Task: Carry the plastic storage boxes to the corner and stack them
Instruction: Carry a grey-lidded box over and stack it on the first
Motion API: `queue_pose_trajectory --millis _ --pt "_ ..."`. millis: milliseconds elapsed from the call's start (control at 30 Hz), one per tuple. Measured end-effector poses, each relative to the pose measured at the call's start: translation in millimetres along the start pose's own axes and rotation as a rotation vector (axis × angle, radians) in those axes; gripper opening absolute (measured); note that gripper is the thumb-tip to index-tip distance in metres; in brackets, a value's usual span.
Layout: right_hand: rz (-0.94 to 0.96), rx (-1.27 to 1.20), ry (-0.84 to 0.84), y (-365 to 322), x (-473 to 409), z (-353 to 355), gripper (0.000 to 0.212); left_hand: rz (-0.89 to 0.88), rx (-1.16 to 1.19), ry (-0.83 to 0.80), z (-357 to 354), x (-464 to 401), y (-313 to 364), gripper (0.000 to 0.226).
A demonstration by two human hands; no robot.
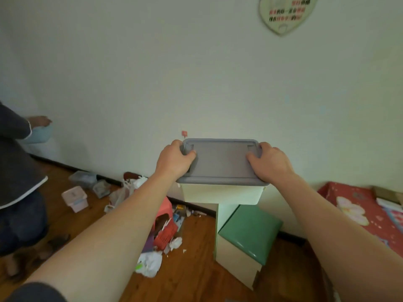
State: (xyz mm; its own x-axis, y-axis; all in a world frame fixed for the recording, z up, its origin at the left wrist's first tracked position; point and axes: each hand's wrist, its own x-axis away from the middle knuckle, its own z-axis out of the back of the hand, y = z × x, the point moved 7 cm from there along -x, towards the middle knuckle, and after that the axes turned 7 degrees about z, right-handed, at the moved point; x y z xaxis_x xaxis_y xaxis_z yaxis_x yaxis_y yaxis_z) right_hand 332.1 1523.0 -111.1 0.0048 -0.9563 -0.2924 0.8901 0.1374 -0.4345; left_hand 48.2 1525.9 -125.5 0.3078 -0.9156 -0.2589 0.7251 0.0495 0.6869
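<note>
Two hands hold one storage box point(221, 194) by its short ends. The left hand point(175, 161) curls over the left edge of the grey lid point(220, 162), thumb resting in the lid's recess; the right hand point(269, 163) mirrors this on the right edge. Each grip is wrapped round the lid rim — fingers on the far side are hidden, so their exact placement cannot be told.

The box, cream-bodied, is raised in front of the wall point(196, 73), with no visible support beneath it other than the hands. Directly below the box stands a pale green cabinet point(224, 214), and just right of that, below the box, a stool with a green cushion point(250, 229).

Left of and below the box, loose items lie on the wooden floor point(196, 269): a red basket point(166, 233), white plastic bags point(149, 263), a small white bin point(75, 198) and a clear container point(84, 178). Far left of the box, a second person point(19, 177) crouches by the wall. Right of and below the box lies a red patterned bed cover point(357, 205).

Progress assessment: the carry step appears under way for this box. No stack is visible — setting down, and any further boxes, seem to remain.
</note>
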Motion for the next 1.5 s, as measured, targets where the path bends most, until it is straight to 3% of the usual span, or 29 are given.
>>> queue_pose_trajectory --millis 133,400,867,1200,1500 --pt "0.013 0.025 0.034 -11 -9 43 0.046 0.011 0.005 0.012 22 -7 33 0.047" --pt "0.000 0.078 0.082 -14 -11 103 0.043 -0.013 -0.047 -0.008 47 -13 89 0.035" --pt "-0.192 0.194 0.224 34 35 169 0.047 -0.210 0.006 -0.178 8 -1 168 0.038" --pt "-0.443 0.326 0.333 79 143 229 0.050 -0.424 0.072 -0.389 -37 65 243 0.034" --pt "-0.682 0.423 0.428 118 282 287 0.048 -0.596 0.095 -0.614 -79 183 307 0.038"
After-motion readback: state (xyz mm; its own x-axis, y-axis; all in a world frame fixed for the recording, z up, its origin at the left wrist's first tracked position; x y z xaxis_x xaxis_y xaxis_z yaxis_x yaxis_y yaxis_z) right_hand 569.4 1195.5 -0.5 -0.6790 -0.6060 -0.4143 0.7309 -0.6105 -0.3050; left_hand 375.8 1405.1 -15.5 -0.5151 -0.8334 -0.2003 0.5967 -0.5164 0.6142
